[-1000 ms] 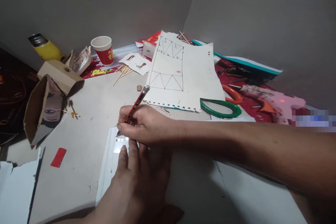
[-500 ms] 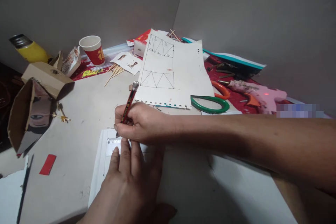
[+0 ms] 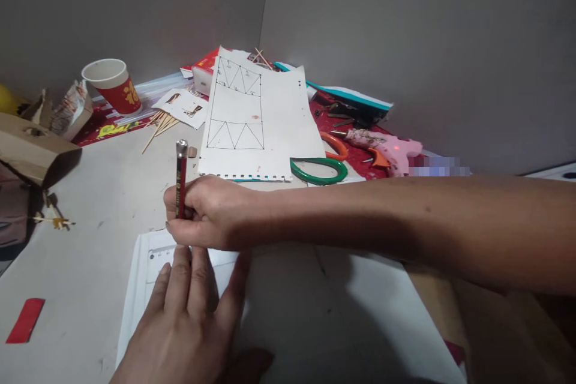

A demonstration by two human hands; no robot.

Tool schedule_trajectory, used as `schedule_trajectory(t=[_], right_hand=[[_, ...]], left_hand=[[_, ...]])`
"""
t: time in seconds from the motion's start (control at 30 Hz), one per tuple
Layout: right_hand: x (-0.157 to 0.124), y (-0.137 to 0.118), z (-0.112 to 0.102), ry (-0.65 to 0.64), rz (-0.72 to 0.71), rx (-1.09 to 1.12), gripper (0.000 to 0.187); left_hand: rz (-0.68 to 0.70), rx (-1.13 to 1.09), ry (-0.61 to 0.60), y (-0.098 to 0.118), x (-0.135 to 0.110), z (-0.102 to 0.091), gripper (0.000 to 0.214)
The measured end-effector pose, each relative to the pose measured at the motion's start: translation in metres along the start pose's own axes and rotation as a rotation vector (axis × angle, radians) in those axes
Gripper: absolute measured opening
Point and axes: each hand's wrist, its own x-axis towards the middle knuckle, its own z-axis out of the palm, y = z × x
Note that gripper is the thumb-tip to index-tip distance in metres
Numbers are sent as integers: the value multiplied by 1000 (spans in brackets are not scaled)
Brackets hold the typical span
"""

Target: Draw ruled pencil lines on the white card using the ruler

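My right hand (image 3: 202, 210) is closed round a dark red and black pencil (image 3: 180, 180), whose silvery end points up. The pencil's tip is hidden behind the fingers. Just below, my left hand (image 3: 186, 318) lies with its fingers stretched out over a clear ruler (image 3: 157, 258). Under the ruler is a white sheet (image 3: 130, 312) with a thin drawn line near its left side. Beyond both hands rests a torn-edged drawing sheet (image 3: 279, 114) with rows of triangles in a ruled frame.
Green-handled scissors (image 3: 319, 171), an orange handle (image 3: 335, 145) and a pink glue gun (image 3: 387, 147) lie to the right. A paper cup (image 3: 112, 87), wooden sticks (image 3: 157, 126) and cut cardboard (image 3: 36, 147) stand left. Nearer is a red scrap (image 3: 26, 320).
The view has swung right, so everything appears further left. The pencil leans less and stands more upright in my right hand, its tip now hidden. My left hand stays on the ruler.
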Motion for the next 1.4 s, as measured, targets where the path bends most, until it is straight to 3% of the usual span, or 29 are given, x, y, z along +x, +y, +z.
schedule_trajectory(t=[0.23,0.5,1.07,1.4], right_hand=[[0,-1,1,12,24,25,8],[0,0,1,-2,-1,32,10],[-13,-6,-14,-22,13,-72,22],[-10,-6,-14,-39,17,-91,23]], left_hand=[[33,40,-52,-2,5,-6,97],[-30,53,-146,3,6,-11,96],[32,17,-72,-6,2,-4,92],[31,20,-56,-4,7,-9,82]])
